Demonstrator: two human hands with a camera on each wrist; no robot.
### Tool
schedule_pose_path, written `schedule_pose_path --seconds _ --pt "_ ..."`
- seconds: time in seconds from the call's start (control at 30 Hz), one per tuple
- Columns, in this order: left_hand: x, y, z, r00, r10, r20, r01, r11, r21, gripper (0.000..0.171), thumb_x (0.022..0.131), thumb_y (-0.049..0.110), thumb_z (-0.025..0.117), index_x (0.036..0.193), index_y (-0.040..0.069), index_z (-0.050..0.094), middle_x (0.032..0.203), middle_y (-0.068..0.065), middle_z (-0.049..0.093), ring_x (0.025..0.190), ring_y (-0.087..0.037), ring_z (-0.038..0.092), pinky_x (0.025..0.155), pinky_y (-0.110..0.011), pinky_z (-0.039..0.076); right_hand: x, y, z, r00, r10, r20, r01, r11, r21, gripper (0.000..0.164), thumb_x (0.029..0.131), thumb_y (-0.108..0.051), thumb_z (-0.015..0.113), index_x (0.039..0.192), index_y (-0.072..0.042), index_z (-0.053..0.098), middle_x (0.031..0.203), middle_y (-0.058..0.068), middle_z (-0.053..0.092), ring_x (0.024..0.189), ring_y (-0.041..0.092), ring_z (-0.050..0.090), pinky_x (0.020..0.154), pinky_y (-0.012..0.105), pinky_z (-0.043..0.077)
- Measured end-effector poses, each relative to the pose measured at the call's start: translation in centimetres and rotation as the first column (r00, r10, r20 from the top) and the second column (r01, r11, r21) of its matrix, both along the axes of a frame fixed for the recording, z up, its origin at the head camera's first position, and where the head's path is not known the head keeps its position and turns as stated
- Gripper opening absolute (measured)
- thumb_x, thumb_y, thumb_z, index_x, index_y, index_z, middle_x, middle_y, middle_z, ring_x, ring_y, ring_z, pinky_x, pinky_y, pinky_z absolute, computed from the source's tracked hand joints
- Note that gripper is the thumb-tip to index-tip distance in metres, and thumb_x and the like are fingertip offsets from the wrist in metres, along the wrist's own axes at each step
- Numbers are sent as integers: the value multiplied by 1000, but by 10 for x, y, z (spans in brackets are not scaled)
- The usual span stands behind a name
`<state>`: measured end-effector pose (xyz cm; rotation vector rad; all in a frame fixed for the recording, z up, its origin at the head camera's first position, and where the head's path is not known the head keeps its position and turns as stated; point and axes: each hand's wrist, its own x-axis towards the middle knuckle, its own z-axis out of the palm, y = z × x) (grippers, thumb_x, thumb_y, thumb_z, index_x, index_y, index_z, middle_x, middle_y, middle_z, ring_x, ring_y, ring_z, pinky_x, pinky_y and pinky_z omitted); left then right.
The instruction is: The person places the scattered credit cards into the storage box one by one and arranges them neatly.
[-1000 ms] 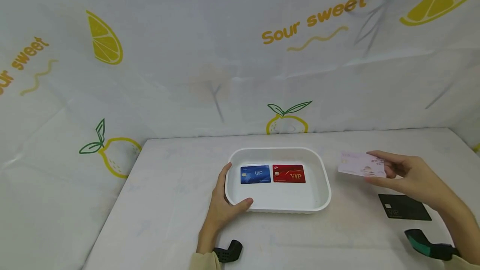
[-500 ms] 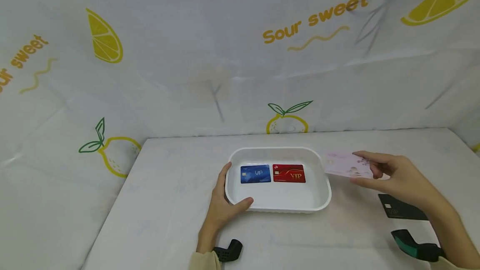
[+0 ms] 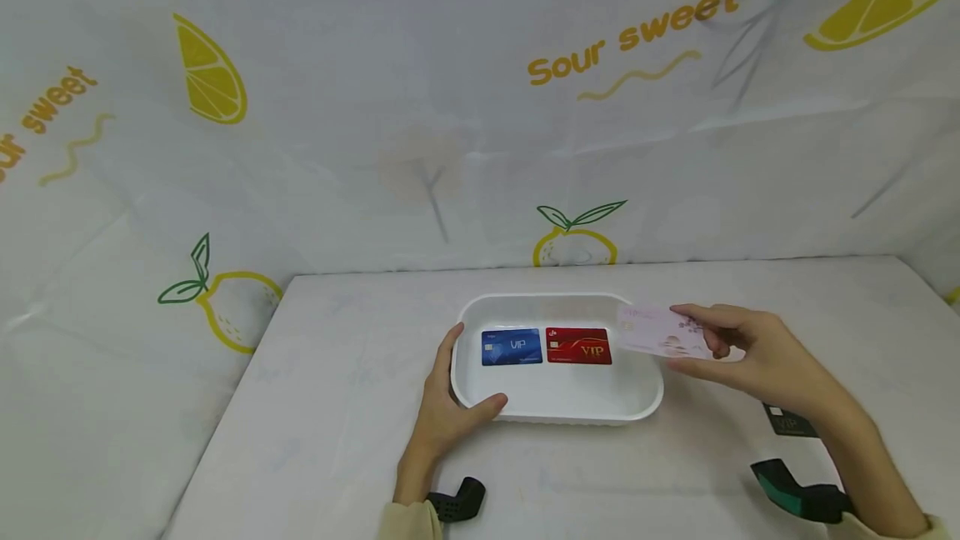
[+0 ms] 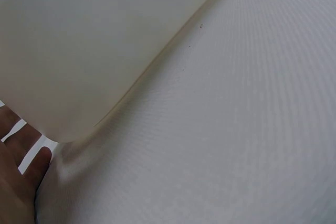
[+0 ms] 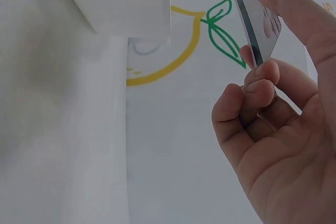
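A white rectangular tray (image 3: 558,411) with rounded corners stands on the table. A blue VIP card (image 3: 512,347) and a red VIP card (image 3: 579,346) lie side by side on its floor. My left hand (image 3: 442,415) holds the tray's left end, thumb over the front rim and fingers along the left side. Between thumb and fingers my right hand (image 3: 757,352) pinches a pale pink card (image 3: 663,332). That card overlaps the tray's right rim from above, its left edge near the red card. In the right wrist view, the pink card (image 5: 265,22) appears nearly edge-on.
A black VIP card (image 3: 789,422) lies on the white tabletop (image 3: 337,407) at the right, partly hidden by my right forearm. Behind the table hangs a white cloth (image 3: 360,148) printed with lemons and lettering. Each wrist wears a black device.
My right hand has moved left with the pink card, from beside the tray to over its right rim. My forearm now covers more of the black card. The left hand stays put.
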<state>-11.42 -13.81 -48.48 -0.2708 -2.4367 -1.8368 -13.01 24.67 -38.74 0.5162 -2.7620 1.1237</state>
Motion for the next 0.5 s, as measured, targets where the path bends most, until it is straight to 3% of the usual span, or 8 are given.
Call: schedule_pose_path --seconds 0.23,0.5 --pt "0 0 1 1000 -16 -11 16 1000 16 111 71 26 89 162 18 25 156 -12 49 128 -26 57 102 -28 51 -1 -15 1 998 56 -33 -56 998 -21 61 72 -16 93 127 -3 71 78 -5 44 75 6 48 60 22 34" --pt "0 0 1 1000 -18 -14 18 1000 23 110 72 26 89 162 21 26 155 -12 49 127 -26 57 101 -29 51 -2 -33 1 994 106 -12 -106 993 -48 61 73 -20 93 128 -4 71 79 -5 46 73 8 49 59 23 36"
